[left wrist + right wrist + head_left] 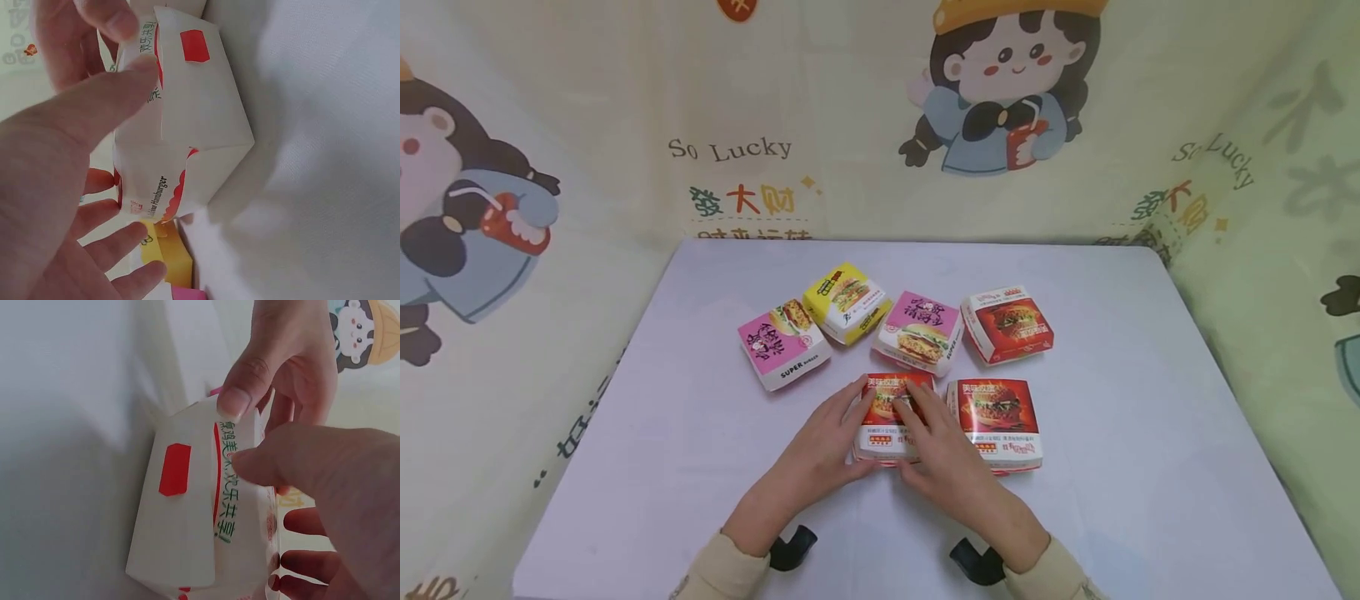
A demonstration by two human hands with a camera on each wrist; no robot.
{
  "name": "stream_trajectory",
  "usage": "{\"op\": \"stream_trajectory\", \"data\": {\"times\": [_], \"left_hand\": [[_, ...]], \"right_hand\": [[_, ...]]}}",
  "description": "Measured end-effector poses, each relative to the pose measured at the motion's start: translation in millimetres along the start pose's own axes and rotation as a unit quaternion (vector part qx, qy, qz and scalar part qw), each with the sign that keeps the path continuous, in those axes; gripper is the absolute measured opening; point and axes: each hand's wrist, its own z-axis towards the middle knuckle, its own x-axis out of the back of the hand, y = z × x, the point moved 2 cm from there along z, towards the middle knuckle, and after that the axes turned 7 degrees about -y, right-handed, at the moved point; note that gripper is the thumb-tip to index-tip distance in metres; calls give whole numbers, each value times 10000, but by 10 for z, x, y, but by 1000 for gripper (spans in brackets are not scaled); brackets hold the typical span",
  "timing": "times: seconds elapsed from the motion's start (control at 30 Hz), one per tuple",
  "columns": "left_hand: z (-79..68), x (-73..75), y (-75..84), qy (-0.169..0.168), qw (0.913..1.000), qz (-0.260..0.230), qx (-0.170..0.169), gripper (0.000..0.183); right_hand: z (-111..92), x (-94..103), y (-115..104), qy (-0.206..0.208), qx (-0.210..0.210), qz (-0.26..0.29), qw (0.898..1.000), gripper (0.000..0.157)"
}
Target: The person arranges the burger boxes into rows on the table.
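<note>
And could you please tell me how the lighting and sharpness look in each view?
Head: soft, fairly even light, with the burger box clear; left wrist: the white tabletop is softly shaded beside that box, and backdrop lettering looks faint; right wrist: a dimmer, greyish picture, though the box's green lettering is legible.
</note>
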Motion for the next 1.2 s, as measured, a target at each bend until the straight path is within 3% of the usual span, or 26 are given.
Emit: {"op": "stream_trajectory", "data": {"times": [0.33, 0.57, 0.93, 1.2], "left_hand": [[34, 37, 40, -5, 10000, -46, 17, 98], [43, 116, 9, -108, 9991, -172, 379, 94], [1, 299, -162, 595, 9964, 60, 594, 90], [-12, 402, -325, 845, 9933, -74, 786, 87]], "right_hand": [[-15, 18, 14, 65, -28, -24, 10000, 77], [9, 47, 7, 252, 52, -41, 9997, 72], [184, 167, -64, 537, 501, -119, 9972, 63], [356, 230, -128, 378, 718, -380, 9960, 68]]}}
